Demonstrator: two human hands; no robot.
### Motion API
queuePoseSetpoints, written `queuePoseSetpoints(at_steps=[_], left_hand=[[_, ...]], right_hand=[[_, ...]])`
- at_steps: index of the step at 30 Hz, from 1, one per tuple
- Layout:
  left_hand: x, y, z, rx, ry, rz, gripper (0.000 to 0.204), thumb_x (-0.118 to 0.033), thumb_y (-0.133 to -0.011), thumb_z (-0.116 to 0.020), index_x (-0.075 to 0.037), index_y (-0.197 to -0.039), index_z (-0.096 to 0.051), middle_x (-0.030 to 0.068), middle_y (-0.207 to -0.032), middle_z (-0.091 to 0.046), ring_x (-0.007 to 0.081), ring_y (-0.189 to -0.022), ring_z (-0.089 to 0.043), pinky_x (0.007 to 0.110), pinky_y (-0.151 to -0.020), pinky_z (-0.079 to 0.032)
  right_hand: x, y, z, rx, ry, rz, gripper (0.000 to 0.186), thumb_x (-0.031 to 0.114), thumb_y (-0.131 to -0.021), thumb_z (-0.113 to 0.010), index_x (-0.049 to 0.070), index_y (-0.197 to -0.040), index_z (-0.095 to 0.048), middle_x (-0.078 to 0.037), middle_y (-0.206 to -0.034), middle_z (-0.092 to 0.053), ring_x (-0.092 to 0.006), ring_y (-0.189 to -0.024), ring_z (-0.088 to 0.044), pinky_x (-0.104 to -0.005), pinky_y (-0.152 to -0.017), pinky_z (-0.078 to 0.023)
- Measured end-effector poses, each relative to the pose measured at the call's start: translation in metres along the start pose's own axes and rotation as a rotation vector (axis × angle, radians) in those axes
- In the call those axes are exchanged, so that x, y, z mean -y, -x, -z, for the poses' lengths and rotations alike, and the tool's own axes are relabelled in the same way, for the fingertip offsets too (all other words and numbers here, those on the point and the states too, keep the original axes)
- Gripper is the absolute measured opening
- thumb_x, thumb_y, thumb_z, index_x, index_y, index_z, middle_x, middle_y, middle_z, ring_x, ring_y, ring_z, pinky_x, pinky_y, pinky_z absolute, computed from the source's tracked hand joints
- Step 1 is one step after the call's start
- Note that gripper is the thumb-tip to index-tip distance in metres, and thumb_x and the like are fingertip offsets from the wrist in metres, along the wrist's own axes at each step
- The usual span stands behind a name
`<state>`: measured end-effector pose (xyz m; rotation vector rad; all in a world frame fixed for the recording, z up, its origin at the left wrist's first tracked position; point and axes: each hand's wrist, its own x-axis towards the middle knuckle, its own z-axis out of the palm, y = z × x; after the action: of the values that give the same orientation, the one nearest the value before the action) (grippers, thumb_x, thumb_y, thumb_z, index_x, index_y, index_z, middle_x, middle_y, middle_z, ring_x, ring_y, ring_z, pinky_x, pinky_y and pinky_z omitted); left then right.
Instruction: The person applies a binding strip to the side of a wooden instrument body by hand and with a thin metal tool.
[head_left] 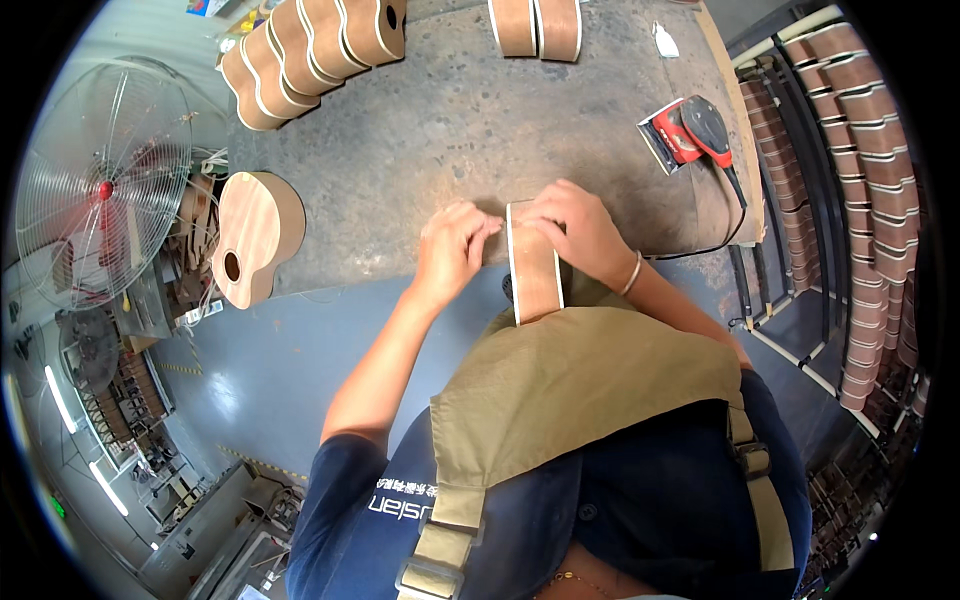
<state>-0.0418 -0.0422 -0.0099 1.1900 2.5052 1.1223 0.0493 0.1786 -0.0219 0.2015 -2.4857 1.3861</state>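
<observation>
A wooden ukulele body (536,272) with pale edge binding stands on its side between the bench's front edge and my apron (590,375), its brown side facing up. My right hand (580,228) rests over its far end, fingers curled against the wood. Just left of that end, my left hand (452,250) is closed, thumb and fingertips pinched together near the pale binding. Whatever those fingertips hold, if anything, is too small to make out.
On the workbench (420,150), a red and black sander (690,135) with a cord lies at right. A pale ukulele body (257,235) sits at left; several bodies (310,55) line the back left, two more (535,28) behind. A fan (105,188) stands left, loaded racks (865,190) right.
</observation>
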Motion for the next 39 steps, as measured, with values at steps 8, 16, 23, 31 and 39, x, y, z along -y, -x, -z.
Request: queuePoseSetpoints(at_steps=[8, 16, 23, 31, 39], left_hand=[[-0.018, 0.063, -0.017, -0.105, -0.121, -0.208, 0.010, 0.003, -0.086, -0.075, -0.004, -0.092, -0.073, 0.0067, -0.075, -0.058, 0.0261, -0.071, -0.059, 0.039, -0.067, -0.047], [-0.041, 0.050, 0.016, 0.252, 0.141, -0.023, 0.006, -0.002, -0.087, -0.074, -0.007, -0.092, -0.074, 0.0128, -0.082, -0.068, 0.0346, -0.078, -0.067, 0.042, -0.076, -0.054], [0.019, -0.073, -0.029, 0.261, 0.215, 0.207, 0.006, 0.000, -0.088, -0.075, -0.001, -0.093, -0.078, 0.0120, -0.084, -0.071, 0.0274, -0.074, -0.069, 0.035, -0.070, -0.055], [0.004, -0.054, -0.017, 0.268, 0.196, -0.003, 0.012, 0.008, -0.086, -0.071, -0.002, -0.089, -0.077, 0.0117, -0.079, -0.068, 0.0293, -0.079, -0.064, 0.038, -0.082, -0.054], [0.017, -0.065, -0.033, 0.369, 0.276, 0.313, 0.010, 0.003, -0.083, -0.073, -0.005, -0.088, -0.075, 0.0136, -0.088, -0.069, 0.0347, -0.091, -0.065, 0.043, -0.079, -0.053]], right_hand=[[0.022, 0.057, -0.013, 0.048, 0.089, 0.198, 0.018, 0.009, -0.086, -0.072, 0.007, -0.104, -0.077, -0.007, -0.095, -0.068, -0.0289, -0.084, -0.063, -0.0390, -0.074, -0.054], [0.043, 0.049, 0.024, 0.384, -0.164, -0.239, 0.010, 0.009, -0.087, -0.078, 0.007, -0.096, -0.081, -0.010, -0.093, -0.073, -0.0270, -0.088, -0.067, -0.0375, -0.077, -0.055], [-0.045, -0.009, 0.019, 0.018, -0.019, -0.298, 0.012, 0.013, -0.090, -0.073, 0.006, -0.094, -0.082, -0.016, -0.088, -0.072, -0.0382, -0.076, -0.069, -0.0446, -0.069, -0.054], [-0.005, 0.012, 0.023, 0.064, 0.076, -0.345, 0.018, 0.012, -0.092, -0.069, 0.011, -0.101, -0.084, -0.017, -0.087, -0.070, -0.0371, -0.082, -0.066, -0.0442, -0.073, -0.053], [-0.058, 0.011, 0.009, 0.073, -0.017, -0.258, 0.027, 0.005, -0.092, -0.063, 0.016, -0.107, -0.083, -0.015, -0.081, -0.059, -0.0354, -0.076, -0.062, -0.0453, -0.071, -0.051]])
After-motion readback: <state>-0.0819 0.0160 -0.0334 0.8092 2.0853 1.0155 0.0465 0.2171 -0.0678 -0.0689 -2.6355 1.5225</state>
